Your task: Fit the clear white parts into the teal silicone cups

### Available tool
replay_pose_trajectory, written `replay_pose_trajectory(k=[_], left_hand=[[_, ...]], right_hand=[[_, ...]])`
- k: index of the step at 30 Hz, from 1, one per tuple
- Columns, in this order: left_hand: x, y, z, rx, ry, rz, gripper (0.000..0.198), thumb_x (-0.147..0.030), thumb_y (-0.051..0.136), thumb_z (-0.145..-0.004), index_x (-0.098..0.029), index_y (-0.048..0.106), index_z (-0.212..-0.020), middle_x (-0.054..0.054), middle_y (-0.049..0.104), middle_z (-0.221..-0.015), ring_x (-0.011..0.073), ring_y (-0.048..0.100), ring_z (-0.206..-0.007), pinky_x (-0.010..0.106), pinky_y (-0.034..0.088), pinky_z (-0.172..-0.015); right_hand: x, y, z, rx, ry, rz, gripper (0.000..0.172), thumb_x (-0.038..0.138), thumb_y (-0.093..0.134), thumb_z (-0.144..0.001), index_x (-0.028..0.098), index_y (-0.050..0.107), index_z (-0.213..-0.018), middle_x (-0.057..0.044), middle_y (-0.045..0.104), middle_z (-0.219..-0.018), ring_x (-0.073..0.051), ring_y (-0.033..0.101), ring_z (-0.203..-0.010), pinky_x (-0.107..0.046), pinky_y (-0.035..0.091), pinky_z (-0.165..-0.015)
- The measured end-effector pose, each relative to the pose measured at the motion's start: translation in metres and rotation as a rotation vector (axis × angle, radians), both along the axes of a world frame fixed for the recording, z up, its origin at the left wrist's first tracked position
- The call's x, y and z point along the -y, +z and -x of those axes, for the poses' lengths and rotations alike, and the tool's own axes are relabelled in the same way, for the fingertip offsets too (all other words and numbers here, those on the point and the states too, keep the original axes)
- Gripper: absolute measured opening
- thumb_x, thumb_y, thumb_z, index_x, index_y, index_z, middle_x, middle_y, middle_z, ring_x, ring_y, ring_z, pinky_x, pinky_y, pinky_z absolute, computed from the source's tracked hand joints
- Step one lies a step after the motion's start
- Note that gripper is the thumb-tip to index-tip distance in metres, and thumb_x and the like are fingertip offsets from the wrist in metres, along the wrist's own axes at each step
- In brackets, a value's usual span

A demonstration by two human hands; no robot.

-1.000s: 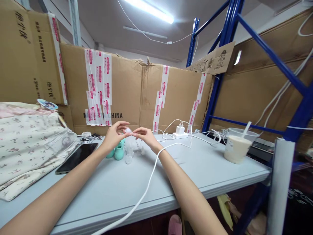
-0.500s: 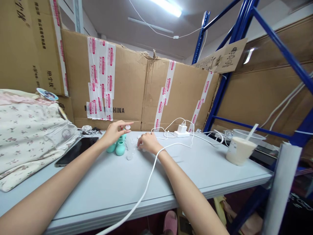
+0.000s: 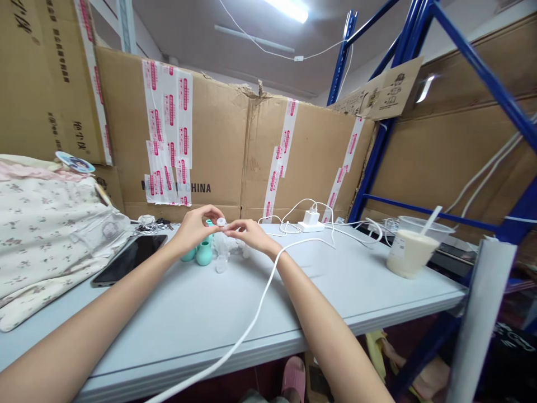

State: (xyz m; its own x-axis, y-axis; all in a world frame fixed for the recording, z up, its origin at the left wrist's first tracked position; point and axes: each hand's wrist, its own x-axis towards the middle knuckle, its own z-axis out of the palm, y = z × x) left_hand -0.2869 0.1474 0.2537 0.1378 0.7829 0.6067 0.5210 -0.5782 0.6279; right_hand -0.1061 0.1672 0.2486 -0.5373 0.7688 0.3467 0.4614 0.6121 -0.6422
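Observation:
My left hand (image 3: 196, 228) and my right hand (image 3: 250, 233) meet above the far middle of the grey table (image 3: 201, 313). Between their fingertips they pinch a small white round cap (image 3: 221, 222). Just below the hands stand teal silicone pieces (image 3: 204, 253) and several small clear plastic parts (image 3: 221, 258). A thick white cable (image 3: 251, 319) drapes over my right wrist and runs down to the table's near edge.
A dark phone (image 3: 128, 259) lies left of the hands beside a floral fabric bundle (image 3: 46, 224). A white charger with cables (image 3: 311, 220) sits at the back, a cup of pale drink with a straw (image 3: 411, 247) at the right. Taped cardboard walls (image 3: 235, 151) and blue shelving (image 3: 377, 140) enclose the table.
My right hand dropped to the table among the clear parts, then rose again to meet the left hand at the white cap. The view shifted slightly.

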Motion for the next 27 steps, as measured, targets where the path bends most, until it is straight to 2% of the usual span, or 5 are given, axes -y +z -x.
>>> replay_pose_trajectory(k=[4, 8, 17, 24, 27], left_hand=[[0.005, 0.003, -0.005, 0.178, -0.137, 0.037, 0.033, -0.028, 0.07, -0.061, -0.013, 0.053, -0.084, 0.005, 0.063, -0.084, 0.0172, 0.06, -0.083, 0.026, 0.047, -0.07], [0.01, 0.007, -0.01, 0.271, -0.207, 0.039, 0.036, -0.027, 0.073, -0.059, -0.013, 0.051, -0.084, 0.006, 0.063, -0.086, 0.017, 0.061, -0.083, 0.029, 0.049, -0.075], [0.006, 0.003, -0.01, 0.084, -0.012, -0.067, 0.033, -0.037, 0.072, -0.059, -0.014, 0.064, -0.083, 0.005, 0.062, -0.086, 0.0149, 0.054, -0.081, 0.027, 0.043, -0.074], [0.0, 0.001, -0.002, 0.155, -0.048, 0.002, 0.042, -0.038, 0.069, -0.063, -0.013, 0.065, -0.096, 0.007, 0.065, -0.088, 0.0155, 0.057, -0.079, 0.026, 0.043, -0.071], [-0.006, -0.002, 0.003, 0.093, 0.011, -0.034, 0.039, -0.039, 0.067, -0.064, -0.014, 0.066, -0.094, 0.005, 0.064, -0.087, 0.0126, 0.052, -0.072, 0.024, 0.04, -0.066]], right_hand=[[0.005, 0.006, 0.002, -0.333, 0.204, 0.267, 0.023, 0.022, 0.057, -0.078, 0.011, 0.062, -0.098, -0.005, 0.062, -0.099, -0.01, 0.052, -0.084, -0.021, 0.036, -0.074], [0.008, 0.009, 0.0, -0.386, 0.188, 0.335, 0.028, 0.034, 0.052, -0.083, 0.015, 0.062, -0.101, -0.003, 0.061, -0.093, -0.008, 0.05, -0.075, -0.021, 0.031, -0.063], [-0.002, 0.006, -0.004, -0.408, 0.133, 0.305, 0.026, 0.038, 0.059, -0.077, 0.015, 0.064, -0.088, 0.0, 0.059, -0.079, -0.008, 0.05, -0.069, -0.021, 0.03, -0.062], [0.001, -0.01, -0.001, 0.378, -0.247, -0.386, 0.013, 0.027, 0.059, -0.079, 0.019, 0.068, -0.085, -0.006, 0.062, -0.096, -0.022, 0.048, -0.097, -0.035, 0.029, -0.081], [0.004, -0.021, 0.004, 0.633, -0.252, -0.546, 0.014, 0.024, 0.058, -0.079, 0.022, 0.068, -0.088, -0.006, 0.061, -0.099, -0.024, 0.046, -0.1, -0.038, 0.027, -0.08]])
